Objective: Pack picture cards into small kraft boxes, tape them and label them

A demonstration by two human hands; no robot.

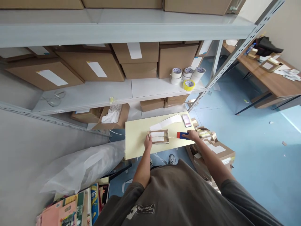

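Observation:
A small cardboard box [159, 134] with white paper on its top lies on the pale yellow board [134, 138]. The fingers of my left hand [148, 142] are wrapped round the box's left end. To the right of the box, my right hand [192, 135] grips a blue tape dispenser [182, 135] with an orange-red end facing the box. A thin clear strip, apparently tape, stretches between the box's right end and the dispenser. Behind the box lie white paper strips [166, 122], and a phone [186, 120] rests by the board's far right corner.
A metal shelf [98, 97] with cardboard boxes stands ahead, holding white tape rolls [176, 75] and a yellow one [188, 84]. Stacked cartons [221, 153] sit right of the board. White plastic sheeting [94, 163] and books [75, 207] are at left; a wooden desk [270, 78] stands far right.

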